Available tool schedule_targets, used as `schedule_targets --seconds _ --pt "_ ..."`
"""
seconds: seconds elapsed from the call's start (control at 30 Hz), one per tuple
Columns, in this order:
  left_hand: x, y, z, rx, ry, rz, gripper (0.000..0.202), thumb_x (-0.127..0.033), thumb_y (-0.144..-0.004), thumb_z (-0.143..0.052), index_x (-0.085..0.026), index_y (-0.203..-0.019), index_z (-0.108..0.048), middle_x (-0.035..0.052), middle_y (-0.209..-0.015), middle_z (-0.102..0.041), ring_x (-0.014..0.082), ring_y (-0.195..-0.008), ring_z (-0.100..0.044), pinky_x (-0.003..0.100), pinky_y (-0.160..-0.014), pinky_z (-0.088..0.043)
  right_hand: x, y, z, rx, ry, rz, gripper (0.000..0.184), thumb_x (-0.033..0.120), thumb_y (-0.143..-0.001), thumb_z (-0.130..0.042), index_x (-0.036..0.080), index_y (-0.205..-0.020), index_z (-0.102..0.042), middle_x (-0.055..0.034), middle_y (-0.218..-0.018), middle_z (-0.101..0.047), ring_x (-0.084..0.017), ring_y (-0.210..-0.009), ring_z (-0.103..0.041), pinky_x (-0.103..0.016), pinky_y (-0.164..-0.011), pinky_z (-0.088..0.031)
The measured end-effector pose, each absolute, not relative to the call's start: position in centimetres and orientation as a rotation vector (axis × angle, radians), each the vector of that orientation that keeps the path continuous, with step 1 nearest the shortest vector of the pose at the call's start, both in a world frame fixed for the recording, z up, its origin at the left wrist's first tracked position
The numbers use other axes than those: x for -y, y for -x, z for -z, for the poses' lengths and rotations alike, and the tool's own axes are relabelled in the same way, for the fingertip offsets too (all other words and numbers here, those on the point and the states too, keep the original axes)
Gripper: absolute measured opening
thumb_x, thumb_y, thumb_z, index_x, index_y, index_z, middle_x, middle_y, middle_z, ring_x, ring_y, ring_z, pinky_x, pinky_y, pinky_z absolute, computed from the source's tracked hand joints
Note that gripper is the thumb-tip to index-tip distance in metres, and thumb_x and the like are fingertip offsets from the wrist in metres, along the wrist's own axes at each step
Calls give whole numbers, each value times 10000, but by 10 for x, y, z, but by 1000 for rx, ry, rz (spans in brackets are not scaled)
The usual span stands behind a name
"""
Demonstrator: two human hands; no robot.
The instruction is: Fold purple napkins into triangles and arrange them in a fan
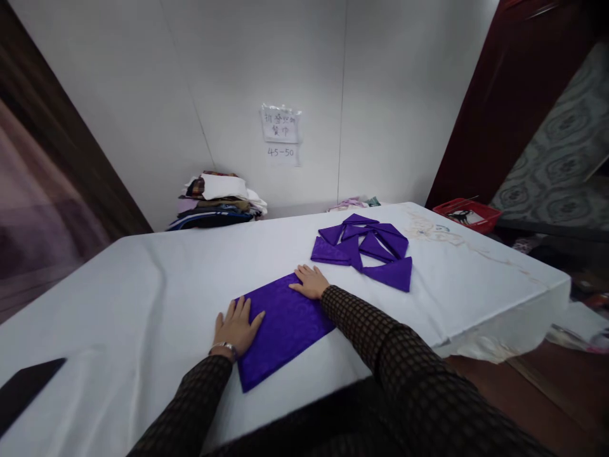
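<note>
A white paper sign [281, 124] taped to the far wall carries handwritten characters too small to read; the strip below it reads "45-50". On the white cloth-covered table [143, 285] lies a purple folded rectangular cloth [284, 327], near the front edge. The left hand [235, 328] rests flat and open, fingers spread, on the cloth's left edge, a metal wristband at the wrist. The right hand [311, 282] lies flat, fingers extended, on the cloth's far corner. Further right sits a cluster of purple triangular folded napkins [366, 249]. A stack of folded mixed fabrics [216, 200] stands against the wall. A red plastic basket [467, 214] at far right holds contents hard to make out. A dark flat object [23, 388] is cut off at left.
</note>
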State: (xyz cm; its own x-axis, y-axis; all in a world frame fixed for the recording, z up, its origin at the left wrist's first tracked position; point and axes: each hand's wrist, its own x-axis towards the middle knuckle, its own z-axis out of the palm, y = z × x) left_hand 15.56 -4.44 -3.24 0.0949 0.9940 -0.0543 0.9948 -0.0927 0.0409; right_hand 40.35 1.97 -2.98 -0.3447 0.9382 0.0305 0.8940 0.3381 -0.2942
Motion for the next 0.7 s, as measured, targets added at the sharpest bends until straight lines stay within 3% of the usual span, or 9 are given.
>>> schedule_targets --seconds 0.17,0.23,0.37,0.7 --pt "27 -162 15 -2052 -2200 62 681 -579 -864 -261 -173 -1396 -388 123 -1512 -279 311 -1392 -217 608 -1073 -172 -18 -401 31 2402 1656 -314 702 610 -917 -236 137 -1428 -329 -131 -1516 -261 -257 -1398 -181 -479 -1109 -111" --pt "18 -173 7 -2062 -2286 -14 699 -598 -860 -268 -159 -1386 -407 135 -1511 -275 322 -1401 -187 608 -1083 -132 -18 -401 32 2400 1663 -305 707 606 -920 -226 126 -1428 -327 -132 -1515 -263 -261 -1397 -182 -482 -1108 -109" --pt "7 -190 10 -1929 -2389 -53 709 -582 -880 -234 -138 -1423 -335 116 -1527 -235 277 -1417 -149 544 -1119 -101 -17 -402 33 2404 1676 -292 697 601 -921 -241 135 -1433 -318 -121 -1518 -260 -251 -1400 -171 -473 -1110 -104" --pt "5 -137 33 -2161 -2104 -69 744 -609 -860 -209 -157 -1444 -291 88 -1542 -188 289 -1420 -126 583 -1107 -123 -19 -401 33 2418 1684 -317 694 602 -920 -238 142 -1432 -324 -124 -1520 -251 -252 -1403 -169 -477 -1107 -105"
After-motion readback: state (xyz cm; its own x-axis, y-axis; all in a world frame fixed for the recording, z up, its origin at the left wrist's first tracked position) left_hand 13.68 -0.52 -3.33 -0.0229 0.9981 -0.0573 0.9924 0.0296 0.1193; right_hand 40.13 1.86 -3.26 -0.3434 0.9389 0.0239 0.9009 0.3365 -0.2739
